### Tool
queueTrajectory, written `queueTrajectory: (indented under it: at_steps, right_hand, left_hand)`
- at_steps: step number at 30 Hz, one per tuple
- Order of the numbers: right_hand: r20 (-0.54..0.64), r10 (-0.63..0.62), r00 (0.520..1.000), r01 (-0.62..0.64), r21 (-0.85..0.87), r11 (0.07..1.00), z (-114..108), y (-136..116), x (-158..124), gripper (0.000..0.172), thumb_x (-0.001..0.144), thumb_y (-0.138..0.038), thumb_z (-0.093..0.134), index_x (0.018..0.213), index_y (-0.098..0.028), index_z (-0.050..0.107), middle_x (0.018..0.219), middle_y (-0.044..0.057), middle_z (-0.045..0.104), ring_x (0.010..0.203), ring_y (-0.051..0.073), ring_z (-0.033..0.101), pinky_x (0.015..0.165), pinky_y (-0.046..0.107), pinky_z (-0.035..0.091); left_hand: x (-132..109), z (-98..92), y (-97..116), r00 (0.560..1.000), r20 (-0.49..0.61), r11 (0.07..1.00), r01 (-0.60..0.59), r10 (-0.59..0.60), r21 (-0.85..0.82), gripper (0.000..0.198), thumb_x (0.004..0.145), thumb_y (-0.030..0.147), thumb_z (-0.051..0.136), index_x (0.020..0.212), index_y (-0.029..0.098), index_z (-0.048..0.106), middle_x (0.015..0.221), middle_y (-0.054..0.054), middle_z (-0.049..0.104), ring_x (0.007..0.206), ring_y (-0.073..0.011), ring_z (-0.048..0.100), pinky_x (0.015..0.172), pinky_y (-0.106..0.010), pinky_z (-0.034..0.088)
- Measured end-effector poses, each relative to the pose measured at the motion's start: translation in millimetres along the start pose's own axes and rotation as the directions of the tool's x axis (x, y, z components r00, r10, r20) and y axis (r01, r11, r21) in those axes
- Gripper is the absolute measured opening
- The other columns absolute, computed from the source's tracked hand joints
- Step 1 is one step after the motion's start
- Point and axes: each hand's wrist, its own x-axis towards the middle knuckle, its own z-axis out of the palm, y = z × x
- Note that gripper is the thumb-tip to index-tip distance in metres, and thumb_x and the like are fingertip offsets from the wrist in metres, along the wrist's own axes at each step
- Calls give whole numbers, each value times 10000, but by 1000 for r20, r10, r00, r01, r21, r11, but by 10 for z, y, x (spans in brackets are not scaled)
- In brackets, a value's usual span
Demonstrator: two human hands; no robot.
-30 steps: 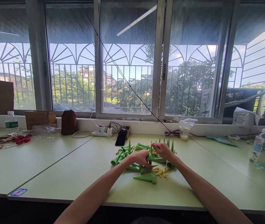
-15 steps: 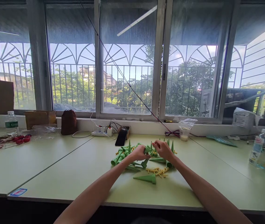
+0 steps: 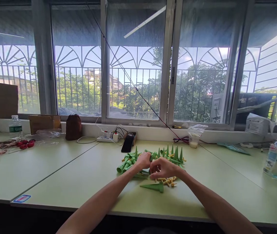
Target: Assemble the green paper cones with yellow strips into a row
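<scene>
Over the heap in the middle of the table, my left hand [image 3: 144, 160] is closed round a green plastic piece, mostly hidden by the fingers. Close beside it on the right, my right hand [image 3: 164, 168] has its fingers curled down; what they hold, if anything, is hidden. Green hollow plastic pieces [image 3: 120, 168] lie at the heap's left side. Several green cone spikes [image 3: 181, 154] stand point up behind my right hand. Small yellow plastic parts [image 3: 169, 181] are scattered in front of it. Nearest the table's front edge lies one green cone spike [image 3: 153, 187] on its side.
A black phone [image 3: 128, 143] and a power strip [image 3: 107, 139] are behind the heap. To the right are a cup in plastic wrap [image 3: 194, 138] and a clear bottle [image 3: 274, 159]. A brown pouch [image 3: 73, 127] and red balls [image 3: 26, 144] sit to the left.
My right hand has moved left and toward me, from the upright spikes to beside my left hand. My left hand has stayed nearly in place. The view has shifted slightly.
</scene>
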Motion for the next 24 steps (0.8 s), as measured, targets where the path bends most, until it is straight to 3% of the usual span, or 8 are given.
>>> queueTrajectory:
  at_steps: [3, 8, 15, 21, 24]
  right_hand:
    - [83, -55, 995, 56, -14, 998, 62, -44, 6, 275, 733, -417, 734, 819, -157, 704, 681, -10, 637, 600, 98, 550, 583, 198, 414]
    - [194, -15, 981, 22, -35, 999, 165, -20, 12, 307, 664, -381, 787, 859, -161, 701, 680, -25, 627, 600, 95, 566, 563, 179, 420]
    - [216, -26, 976, 40, -62, 997, 228, -43, 22, 147, 710, -239, 704, 834, -160, 710, 698, -11, 641, 627, 98, 576, 589, 176, 441]
    - [47, 10, 999, -9, -40, 999, 116, -76, 29, 116, 675, -100, 617, 755, -143, 689, 594, -38, 582, 542, 78, 517, 541, 172, 405]
    - [-148, 43, 988, -48, -30, 998, -19, 14, 15, 66, 701, -129, 609, 736, -136, 665, 573, -42, 548, 527, 77, 473, 518, 178, 375]
  left_hand:
    - [29, 20, -19, 999, -39, 998, -14, 16, 68, 150, 715, 294, 613, 709, 158, 676, 760, -79, 670, 792, -230, 622, 706, -282, 440]
    - [57, 60, -42, 992, -126, 999, -21, 25, 32, 162, 757, 281, 598, 811, 162, 694, 816, -68, 684, 829, -208, 610, 737, -274, 423]
    - [68, 64, -52, 976, -209, 998, -60, 56, -16, 151, 752, 257, 616, 854, 157, 666, 777, -52, 662, 787, -193, 593, 698, -264, 404]
    - [73, 44, -44, 966, -259, 994, -44, 16, -103, 214, 730, 278, 652, 905, 156, 643, 721, -17, 621, 760, -180, 570, 698, -255, 398]
    - [84, 24, -44, 963, -268, 990, -24, -16, -143, 216, 712, 279, 672, 881, 152, 631, 684, 5, 592, 728, -163, 561, 673, -243, 393]
